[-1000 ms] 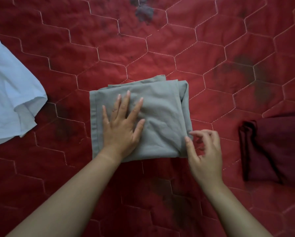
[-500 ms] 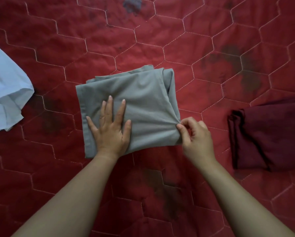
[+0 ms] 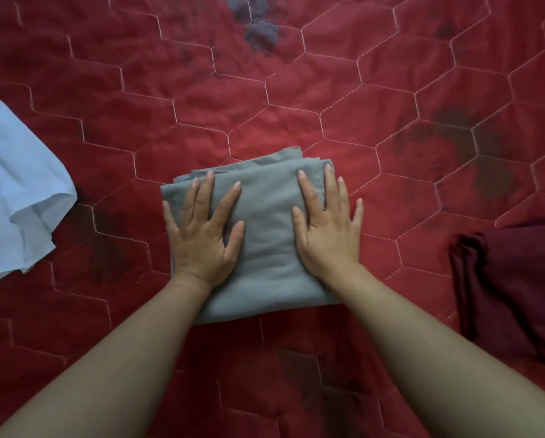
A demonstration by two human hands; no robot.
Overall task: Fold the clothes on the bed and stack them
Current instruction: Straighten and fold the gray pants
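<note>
A grey garment (image 3: 266,235), folded into a thick rectangle, lies in the middle of the red quilted bed cover (image 3: 296,99). My left hand (image 3: 201,235) lies flat on its left half with fingers spread. My right hand (image 3: 328,229) lies flat on its right half, fingers straight, the outer fingers reaching past the garment's right edge onto the quilt. Both palms press down on the cloth. A dark maroon folded garment (image 3: 514,289) lies at the right edge. A pale blue garment (image 3: 12,200) lies loose at the left edge.
The quilt has white hexagon stitching and several dark smudges. A grey patch (image 3: 258,30) shows at the top centre. Bare quilt lies between the grey garment and the clothes on either side.
My right hand let go of the pinched right edge of the grey garment and now lies flat on it. My left hand stayed flat on the left half.
</note>
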